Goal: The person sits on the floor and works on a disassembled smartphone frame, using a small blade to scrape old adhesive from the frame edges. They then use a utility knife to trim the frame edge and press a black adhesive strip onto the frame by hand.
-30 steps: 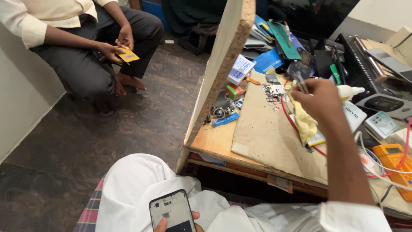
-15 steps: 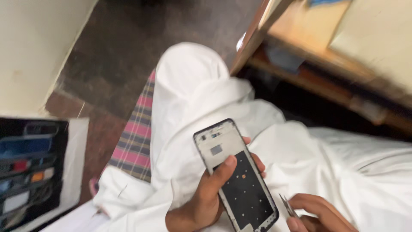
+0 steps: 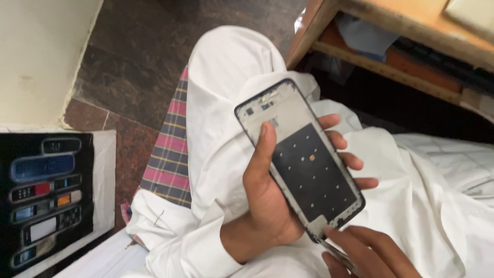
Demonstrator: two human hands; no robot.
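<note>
Dark stone floor [image 3: 139, 56] and a wooden tabletop [image 3: 411, 25] edge are framing a lap in white cloth. Left hand [image 3: 267, 206] is cupping the opened phone frame [image 3: 301, 159] from beneath, thumb lying across its inner face and fingers wrapping the far edge, tilting it up for viewing. Right hand [image 3: 370, 252] is pinching a thin metal tool [image 3: 339, 255] touching the frame's bottom edge, fingers closed around it.

left hand [image 3: 267, 206] grips phone frame [image 3: 301, 159] (back open).
</note>
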